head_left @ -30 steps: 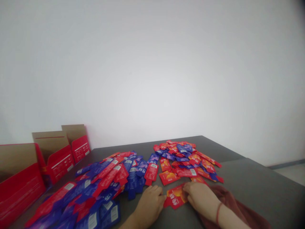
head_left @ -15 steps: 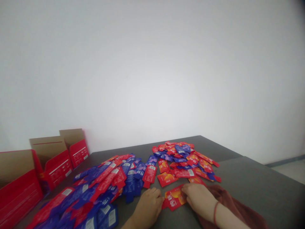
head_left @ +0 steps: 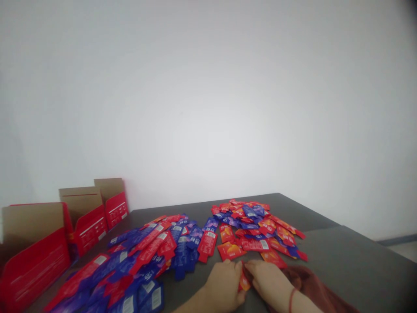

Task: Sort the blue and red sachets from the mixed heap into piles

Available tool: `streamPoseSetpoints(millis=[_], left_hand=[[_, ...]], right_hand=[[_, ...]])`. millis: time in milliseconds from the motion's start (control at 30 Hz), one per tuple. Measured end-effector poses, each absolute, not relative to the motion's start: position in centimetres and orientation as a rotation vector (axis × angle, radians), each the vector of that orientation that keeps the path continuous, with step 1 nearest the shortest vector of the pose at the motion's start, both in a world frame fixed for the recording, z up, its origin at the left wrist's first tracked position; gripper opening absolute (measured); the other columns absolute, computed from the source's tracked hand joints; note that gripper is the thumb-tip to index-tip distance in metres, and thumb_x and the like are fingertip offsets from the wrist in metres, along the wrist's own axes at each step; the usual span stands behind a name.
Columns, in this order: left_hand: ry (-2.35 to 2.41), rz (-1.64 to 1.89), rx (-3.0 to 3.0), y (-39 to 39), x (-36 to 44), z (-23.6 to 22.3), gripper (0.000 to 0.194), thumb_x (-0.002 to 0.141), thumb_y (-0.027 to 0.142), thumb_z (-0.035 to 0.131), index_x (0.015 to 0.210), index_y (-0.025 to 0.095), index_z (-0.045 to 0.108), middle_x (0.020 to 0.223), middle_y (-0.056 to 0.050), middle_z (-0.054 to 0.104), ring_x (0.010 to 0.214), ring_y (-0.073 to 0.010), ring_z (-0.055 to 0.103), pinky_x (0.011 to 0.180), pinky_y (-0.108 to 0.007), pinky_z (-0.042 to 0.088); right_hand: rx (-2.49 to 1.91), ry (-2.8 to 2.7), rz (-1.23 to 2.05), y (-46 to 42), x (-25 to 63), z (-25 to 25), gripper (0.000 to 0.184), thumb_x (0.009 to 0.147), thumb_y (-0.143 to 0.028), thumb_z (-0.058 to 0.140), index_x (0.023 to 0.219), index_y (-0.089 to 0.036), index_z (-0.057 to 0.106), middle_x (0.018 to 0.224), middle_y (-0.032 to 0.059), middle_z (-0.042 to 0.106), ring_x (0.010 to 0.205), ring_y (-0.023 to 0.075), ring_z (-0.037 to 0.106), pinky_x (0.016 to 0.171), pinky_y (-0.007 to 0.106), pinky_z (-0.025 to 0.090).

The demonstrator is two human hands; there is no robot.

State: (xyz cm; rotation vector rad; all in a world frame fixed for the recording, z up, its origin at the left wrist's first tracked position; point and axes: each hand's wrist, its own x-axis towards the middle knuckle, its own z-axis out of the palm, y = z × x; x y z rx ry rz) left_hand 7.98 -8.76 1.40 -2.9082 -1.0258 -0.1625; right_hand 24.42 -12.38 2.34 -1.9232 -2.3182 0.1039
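Observation:
Beside the near edge of the piles, my left hand (head_left: pixel 224 284) is closed with its fingers on a red-and-orange sachet (head_left: pixel 244 283). Both hands cover most of this sachet. Against its other side my right hand (head_left: pixel 270 280) is closed, fingers curled downward. A brownish-red cloth (head_left: pixel 304 276) bunches under and behind my right hand and appears gripped there; its held part is mostly hidden. Just beyond the hands lies another orange-and-red sachet (head_left: pixel 230 251).
A large pile of red and blue sachets (head_left: pixel 153 250) spreads at left. A smaller mixed pile (head_left: pixel 254 219) lies farther back. Open red cardboard boxes (head_left: pixel 35 265) line the left side. The dark table (head_left: pixel 345 256) extends right, with a white wall (head_left: pixel 208 108) behind.
My left hand has moved right, closing in on my right hand. The sachet between them, plainly visible before, is now mostly covered. The view has shifted slightly left.

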Motion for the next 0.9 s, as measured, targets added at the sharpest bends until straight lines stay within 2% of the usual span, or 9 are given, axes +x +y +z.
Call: streamPoseSetpoints(millis=[100, 200, 267, 367, 567, 667, 767, 900], left_hand=[[-1.055, 0.091, -2.812, -8.3, 9.6, 1.4, 0.057, 0.074, 0.027, 0.067, 0.126, 0.01, 0.051, 0.106, -0.016, 0.067, 0.092, -0.0306, 0.064, 0.076, -0.04, 0.053], [-1.128, 0.242, -2.703, -8.0, 10.2, 2.0, 0.054, 0.075, 0.021, 0.065, 0.127, 0.01, 0.051, 0.1, -0.016, 0.069, 0.088, -0.031, 0.067, 0.073, -0.04, 0.054], [-1.113, 0.275, -2.726, -8.1, 9.8, 2.7, 0.052, 0.074, 0.025, 0.068, 0.122, 0.011, 0.055, 0.1, -0.016, 0.069, 0.088, -0.0319, 0.067, 0.074, -0.041, 0.055], [-1.049, 0.291, -2.809, -8.4, 8.9, 3.5, 0.059, 0.064, 0.036, 0.075, 0.116, 0.013, 0.059, 0.104, -0.017, 0.068, 0.09, -0.0345, 0.066, 0.074, -0.044, 0.055], [-1.11, 0.258, -2.721, -8.2, 8.2, 2.8, 0.036, 0.074, 0.014, 0.065, 0.109, 0.011, 0.06, 0.097, -0.015, 0.069, 0.09, -0.031, 0.066, 0.076, -0.04, 0.052], [-1.16, 0.167, -2.699, -7.5, 7.0, 2.8, 0.023, 0.083, 0.009, 0.053, 0.104, 0.012, 0.061, 0.097, -0.014, 0.069, 0.094, -0.0293, 0.066, 0.08, -0.039, 0.05], [-1.278, 0.099, -2.657, -6.3, 4.8, 4.1, 0.023, 0.088, 0.01, 0.046, 0.104, 0.016, 0.061, 0.099, -0.011, 0.07, 0.093, -0.0266, 0.066, 0.08, -0.035, 0.048], [-1.502, -0.022, -2.499, -3.4, 0.5, 7.8, 0.026, 0.096, 0.022, 0.04, 0.118, 0.018, 0.053, 0.102, -0.01, 0.069, 0.097, -0.0262, 0.065, 0.079, -0.034, 0.048]], right_hand=[[-1.919, -2.304, 0.112, -12.2, 24.5, 2.2, 0.045, 0.079, -0.002, 0.04, 0.11, -0.017, 0.069, 0.109, 0.0091, 0.071, 0.103, 0.0226, 0.065, 0.091, 0.031, 0.045], [-1.948, -2.271, 0.111, -12.1, 24.7, 2.3, 0.044, 0.078, -0.001, 0.039, 0.107, -0.015, 0.069, 0.107, 0.0116, 0.071, 0.101, 0.0246, 0.066, 0.088, 0.033, 0.047], [-1.968, -2.255, 0.108, -12.1, 24.9, 2.4, 0.043, 0.078, -0.001, 0.039, 0.105, -0.014, 0.07, 0.106, 0.0133, 0.071, 0.099, 0.0259, 0.066, 0.086, 0.034, 0.047], [-1.977, -2.246, 0.1, -11.9, 25.0, 2.3, 0.041, 0.079, -0.002, 0.039, 0.102, -0.014, 0.07, 0.104, 0.0138, 0.071, 0.097, 0.0264, 0.067, 0.083, 0.034, 0.048], [-1.989, -2.236, 0.088, -11.7, 24.7, 1.9, 0.04, 0.079, -0.001, 0.038, 0.099, -0.012, 0.07, 0.102, 0.0135, 0.071, 0.096, 0.0262, 0.066, 0.083, 0.034, 0.047], [-1.98, -2.236, 0.085, -11.6, 24.6, 1.7, 0.038, 0.08, -0.003, 0.04, 0.1, -0.013, 0.07, 0.105, 0.0137, 0.07, 0.099, 0.0253, 0.065, 0.085, 0.032, 0.045], [-1.96, -2.243, 0.07, -11.4, 24.6, 1.4, 0.038, 0.08, -0.003, 0.039, 0.099, -0.014, 0.07, 0.105, 0.0128, 0.07, 0.099, 0.0249, 0.065, 0.085, 0.032, 0.045], [-1.951, -2.253, 0.062, -11.2, 24.5, 0.8, 0.039, 0.079, -0.001, 0.038, 0.097, -0.015, 0.07, 0.104, 0.0121, 0.07, 0.098, 0.025, 0.065, 0.084, 0.032, 0.044]])
